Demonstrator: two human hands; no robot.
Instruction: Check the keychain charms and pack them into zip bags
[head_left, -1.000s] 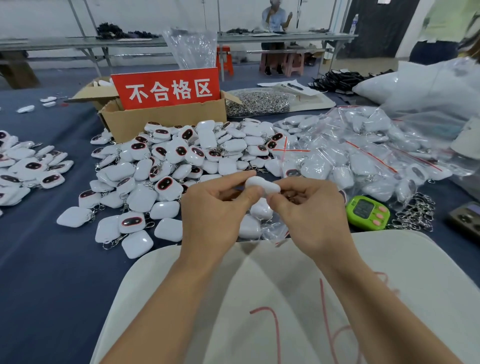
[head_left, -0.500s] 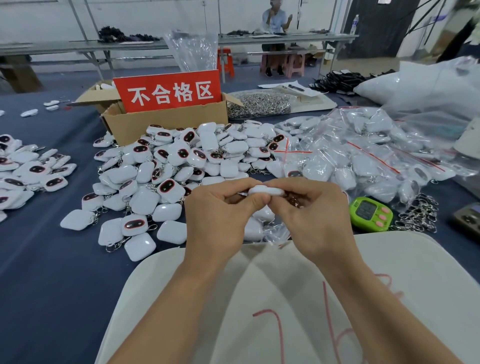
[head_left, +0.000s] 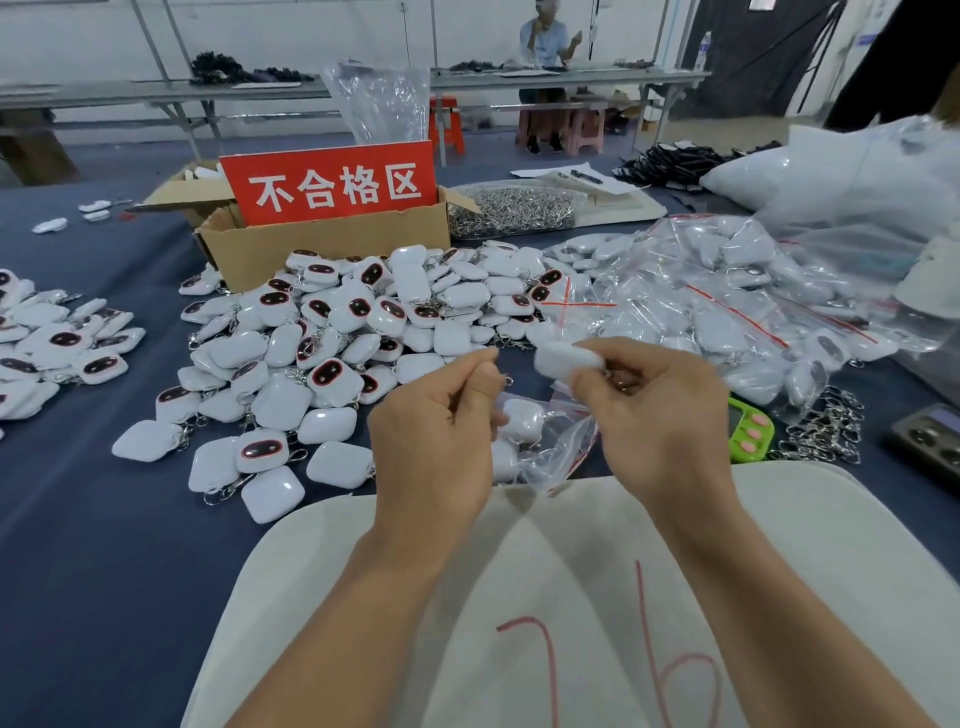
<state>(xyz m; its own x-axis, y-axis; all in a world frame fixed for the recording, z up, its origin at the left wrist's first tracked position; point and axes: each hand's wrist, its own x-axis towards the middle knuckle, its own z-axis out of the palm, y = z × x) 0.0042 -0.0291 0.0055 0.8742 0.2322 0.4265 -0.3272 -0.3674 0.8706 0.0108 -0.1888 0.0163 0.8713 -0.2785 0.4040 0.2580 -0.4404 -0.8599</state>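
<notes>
My right hand (head_left: 660, 410) pinches a white keychain charm (head_left: 566, 358) between thumb and fingers, with its metal clasp tucked under the palm. My left hand (head_left: 436, 421) is just left of it, fingers curled and thumb against the index finger, with nothing visible in it. Below and between the hands a clear zip bag (head_left: 563, 452) with a red strip lies on the table with a few white charms inside. A big pile of loose charms (head_left: 363, 322), white and some with dark red-rimmed faces, spreads behind my left hand.
Filled zip bags (head_left: 727, 312) are heaped at the right. A cardboard box (head_left: 322, 244) with a red sign stands behind the pile. A green timer (head_left: 748, 431) and loose metal clasps (head_left: 826, 426) lie right of my right hand. More charms (head_left: 52, 348) lie far left.
Both hands held the charm together before. Now my left hand has let go and drawn left, while my right hand keeps the charm and has shifted right.
</notes>
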